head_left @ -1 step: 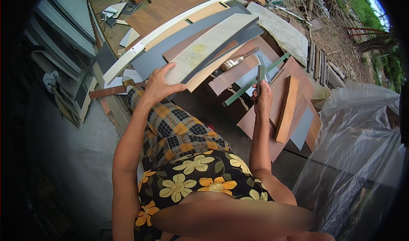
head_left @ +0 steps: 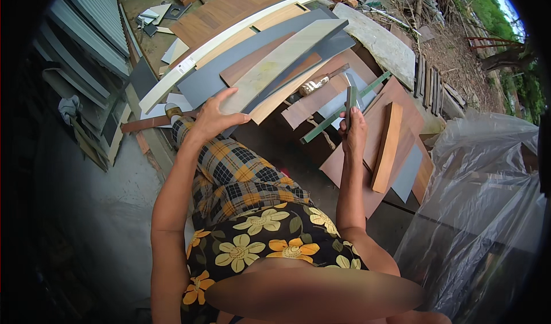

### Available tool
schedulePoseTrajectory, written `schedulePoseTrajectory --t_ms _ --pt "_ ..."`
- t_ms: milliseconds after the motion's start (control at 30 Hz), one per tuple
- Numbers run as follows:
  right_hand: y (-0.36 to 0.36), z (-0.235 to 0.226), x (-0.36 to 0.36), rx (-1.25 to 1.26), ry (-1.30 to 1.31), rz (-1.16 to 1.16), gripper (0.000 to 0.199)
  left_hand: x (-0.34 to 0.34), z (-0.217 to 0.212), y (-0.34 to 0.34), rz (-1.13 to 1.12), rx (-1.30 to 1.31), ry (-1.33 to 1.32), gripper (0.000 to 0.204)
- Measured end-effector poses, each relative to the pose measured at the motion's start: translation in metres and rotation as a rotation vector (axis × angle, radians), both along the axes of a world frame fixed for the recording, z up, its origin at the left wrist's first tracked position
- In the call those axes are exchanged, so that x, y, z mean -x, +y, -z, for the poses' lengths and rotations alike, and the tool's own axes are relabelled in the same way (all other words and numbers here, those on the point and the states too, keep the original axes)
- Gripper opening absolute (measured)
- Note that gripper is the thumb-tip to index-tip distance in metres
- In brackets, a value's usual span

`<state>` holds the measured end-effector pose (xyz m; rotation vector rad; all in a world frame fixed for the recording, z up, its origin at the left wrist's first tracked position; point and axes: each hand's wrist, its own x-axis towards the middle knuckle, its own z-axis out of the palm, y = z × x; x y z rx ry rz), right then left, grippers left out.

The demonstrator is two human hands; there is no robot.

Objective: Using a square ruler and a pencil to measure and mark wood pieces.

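My left hand [head_left: 215, 114] grips the near end of a long pale board [head_left: 270, 66], thumb at the end's lower corner and fingers over the far edge. The board lies tilted, its grey side face toward me, above other boards. In my right hand [head_left: 354, 130] is a hand tool [head_left: 352, 101] with a dark green handle and a narrow shiny metal end pointing away from me. Its exact kind is unclear. Beside it a green bar [head_left: 324, 126] lies slantwise. A tool with a whitish wrapped part [head_left: 314, 85] rests on a brown board further off.
Grey and wood-coloured panels [head_left: 201, 83] are stacked beyond my hands, with a long white strip [head_left: 229, 31] across them. At right lie a brown wooden block [head_left: 386, 146] and a crumpled clear plastic sheet [head_left: 482, 175]. Corrugated grey sheets [head_left: 94, 20] stand at left.
The pale board has tilted slightly in my left hand, so its top face looks narrower and its grey side wider. My right hand and its tool have hardly moved.
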<state>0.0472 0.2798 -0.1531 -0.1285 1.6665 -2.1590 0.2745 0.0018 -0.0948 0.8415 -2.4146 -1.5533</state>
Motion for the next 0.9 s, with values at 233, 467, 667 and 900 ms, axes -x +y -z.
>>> schedulePoseTrajectory --t_ms 233,467,667,900 --pt "-0.051 -0.045 -0.04 -0.046 0.221 -0.441 0.035 -0.036 -0.025 0.017 -0.012 -0.485 0.027 0.084" --pt "-0.082 -0.06 -0.03 -0.197 0.268 -0.481 0.031 -0.051 -0.017 0.014 -0.015 -0.539 0.068 0.081" --pt "-0.12 -0.046 0.077 -0.235 0.36 -0.249 0.032 -0.053 -0.026 0.015 -0.013 -0.603 0.073 0.085" --pt "-0.147 -0.056 0.162 -0.314 0.378 -0.084 0.038 -0.053 -0.025 0.015 -0.005 -0.666 0.065 0.083"
